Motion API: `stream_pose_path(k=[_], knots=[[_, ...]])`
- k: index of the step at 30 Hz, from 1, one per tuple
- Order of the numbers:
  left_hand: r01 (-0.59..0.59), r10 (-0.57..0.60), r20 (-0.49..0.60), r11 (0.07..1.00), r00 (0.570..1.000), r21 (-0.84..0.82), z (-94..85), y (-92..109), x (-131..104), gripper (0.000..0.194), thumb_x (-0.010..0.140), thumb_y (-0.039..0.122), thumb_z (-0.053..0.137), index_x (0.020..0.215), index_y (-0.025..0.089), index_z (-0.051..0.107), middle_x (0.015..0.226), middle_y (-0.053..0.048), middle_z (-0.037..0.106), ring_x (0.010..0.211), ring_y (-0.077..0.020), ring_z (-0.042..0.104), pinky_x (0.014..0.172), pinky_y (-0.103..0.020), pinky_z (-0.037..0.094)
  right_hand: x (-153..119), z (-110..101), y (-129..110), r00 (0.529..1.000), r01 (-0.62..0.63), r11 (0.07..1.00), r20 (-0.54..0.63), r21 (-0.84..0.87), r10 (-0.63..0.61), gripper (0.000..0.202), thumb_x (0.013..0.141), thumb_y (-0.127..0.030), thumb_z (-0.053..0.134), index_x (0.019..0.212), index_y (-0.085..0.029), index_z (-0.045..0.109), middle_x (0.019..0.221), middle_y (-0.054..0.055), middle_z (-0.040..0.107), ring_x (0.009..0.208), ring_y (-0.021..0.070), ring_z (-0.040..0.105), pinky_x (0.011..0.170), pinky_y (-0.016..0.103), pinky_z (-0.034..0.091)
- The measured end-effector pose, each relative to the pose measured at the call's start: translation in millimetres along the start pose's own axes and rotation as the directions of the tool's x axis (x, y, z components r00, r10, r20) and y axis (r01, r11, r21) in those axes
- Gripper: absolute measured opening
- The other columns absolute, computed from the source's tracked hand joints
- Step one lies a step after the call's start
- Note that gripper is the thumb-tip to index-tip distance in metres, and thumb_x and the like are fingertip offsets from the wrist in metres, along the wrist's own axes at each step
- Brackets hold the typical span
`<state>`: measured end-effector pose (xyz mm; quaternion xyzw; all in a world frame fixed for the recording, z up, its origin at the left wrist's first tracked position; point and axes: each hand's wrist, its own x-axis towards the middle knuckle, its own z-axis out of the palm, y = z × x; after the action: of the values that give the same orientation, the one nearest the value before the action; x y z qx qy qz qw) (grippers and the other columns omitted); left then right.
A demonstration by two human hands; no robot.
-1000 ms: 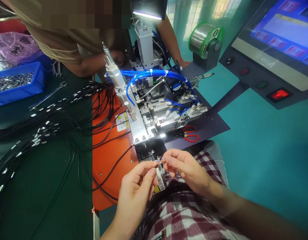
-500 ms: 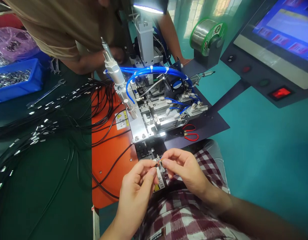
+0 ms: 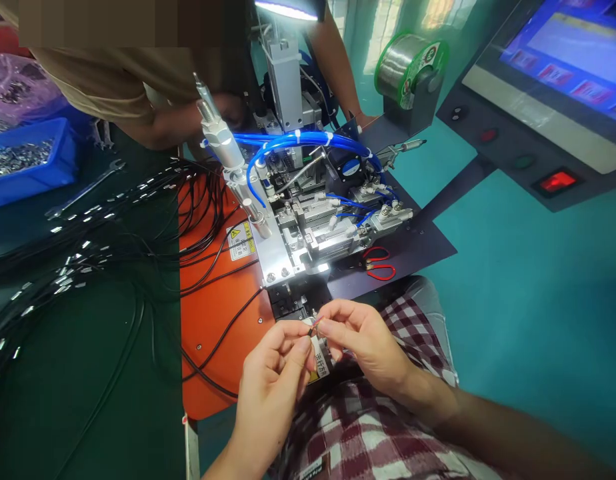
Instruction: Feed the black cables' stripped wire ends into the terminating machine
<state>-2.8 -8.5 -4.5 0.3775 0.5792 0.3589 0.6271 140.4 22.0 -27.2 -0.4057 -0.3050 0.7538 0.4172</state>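
My left hand [image 3: 275, 373] pinches the end of a black cable [image 3: 311, 331] between thumb and forefinger. From that end come thin coloured wires [image 3: 317, 323], which my right hand [image 3: 361, 337] grips between its thumb and forefinger. The two sets of fingertips nearly meet, so much of the wires is hidden. Just beyond my hands stands a metal machine [image 3: 308, 227] with blue air tubes [image 3: 308, 139]. A white label [image 3: 321, 360] with printed characters shows between my hands.
Red-handled scissors [image 3: 381, 263] lie beside the machine. Bundled black cables [image 3: 83, 257] with shiny ends cover part of the green table [image 3: 88, 373]. A blue bin [image 3: 33, 163], a wrench [image 3: 88, 190], a solder spool [image 3: 411, 70] and a control panel [image 3: 538, 100] surround it. Another person's arm [image 3: 163, 127] is behind.
The view has shifted slightly, moving the surroundings a little to the left. My right fingers have moved slightly at the coloured wires; both hands keep their pinch.
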Motion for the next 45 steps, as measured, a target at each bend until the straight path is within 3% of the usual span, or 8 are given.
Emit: stream_pose_path(k=[8,12,17,21,28,37,40,45], knots=[[-0.013,0.013,-0.004,1.0,1.0,0.005,0.2,0,1,0.028,0.082,0.041,0.062,0.094,0.016,0.059,0.06,0.003,0.053,0.048,-0.0065,0.041,0.042,-0.016,0.031,3,-2,0,0.971,-0.22,0.955,0.136,0.201,0.195,0.022,0.068,-0.031,0.073,0.075,-0.014,0.062,0.055,-0.006,0.047,0.045,0.0041,0.034,0.047,0.02,0.026],[-0.008,0.008,-0.011,1.0,1.0,0.028,1.3,-1,1,0.027,0.081,0.041,0.063,0.089,0.016,0.06,0.061,0.002,0.054,0.05,-0.0068,0.043,0.043,-0.016,0.031,0,-2,-5,0.991,0.079,0.986,-0.092,-0.148,-0.093,0.014,0.072,-0.025,0.071,0.078,-0.017,0.062,0.06,-0.005,0.052,0.05,0.0069,0.041,0.047,0.02,0.031],[0.002,0.0,-0.042,0.999,0.999,0.032,3.2,1,1,0.028,0.08,0.042,0.064,0.088,0.016,0.059,0.059,0.003,0.054,0.047,-0.0059,0.041,0.042,-0.015,0.031,-6,-3,-1,0.856,0.399,0.721,-0.052,-0.567,-0.515,0.009,0.082,-0.017,0.063,0.083,-0.02,0.071,0.082,0.004,0.065,0.067,0.0137,0.057,0.056,0.025,0.045],[0.004,-0.004,-0.069,1.0,0.998,0.007,4.1,2,2,0.031,0.078,0.044,0.064,0.086,0.015,0.058,0.056,0.004,0.052,0.043,-0.0053,0.04,0.039,-0.015,0.029,-11,-3,6,0.801,0.494,0.62,0.043,-0.61,-0.597,0.023,0.085,-0.012,0.058,0.101,-0.022,0.071,0.091,0.006,0.068,0.081,0.0175,0.063,0.066,0.028,0.052],[-0.047,0.045,-0.095,0.999,0.994,-0.024,4.5,1,2,0.023,0.081,0.038,0.062,0.087,0.016,0.058,0.056,0.006,0.052,0.042,-0.004,0.041,0.04,-0.014,0.032,-23,3,25,0.812,0.499,0.607,0.089,-0.618,-0.577,0.048,0.087,-0.011,0.054,0.132,-0.027,0.051,0.107,0.007,0.057,0.063,0.0097,0.056,0.056,0.024,0.05],[-0.047,0.043,-0.128,0.999,0.991,-0.027,6.3,2,2,0.024,0.08,0.039,0.063,0.082,0.017,0.056,0.054,0.006,0.052,0.039,-0.0045,0.042,0.038,-0.015,0.032,-26,-10,25,0.67,0.527,0.054,0.375,-0.848,-0.641,0.059,0.086,-0.014,0.057,0.142,-0.02,0.039,0.109,0.014,0.058,0.079,0.0199,0.062,0.069,0.034,0.052],[-0.062,0.061,-0.119,0.998,0.991,-0.004,6.2,-1,1,0.022,0.081,0.038,0.061,0.082,0.017,0.056,0.054,0.006,0.05,0.039,-0.0051,0.043,0.038,-0.016,0.033,-23,-10,21,0.645,0.564,0.1,0.361,-0.82,-0.674,0.042,0.084,-0.015,0.06,0.126,-0.021,0.058,0.098,0.01,0.064,0.071,0.0167,0.061,0.064,0.031,0.05],[-0.127,0.133,-0.108,0.99,0.985,0.054,6.6,-3,1,0.017,0.081,0.034,0.062,0.082,0.017,0.06,0.067,0.002,0.057,0.052,-0.0083,0.05,0.049,-0.018,0.041,-12,0,14,0.75,0.495,0.539,0.023,-0.681,-0.661,0.006,0.083,-0.017,0.064,0.08,-0.02,0.069,0.074,0.003,0.063,0.063,0.0136,0.057,0.053,0.025,0.046]])
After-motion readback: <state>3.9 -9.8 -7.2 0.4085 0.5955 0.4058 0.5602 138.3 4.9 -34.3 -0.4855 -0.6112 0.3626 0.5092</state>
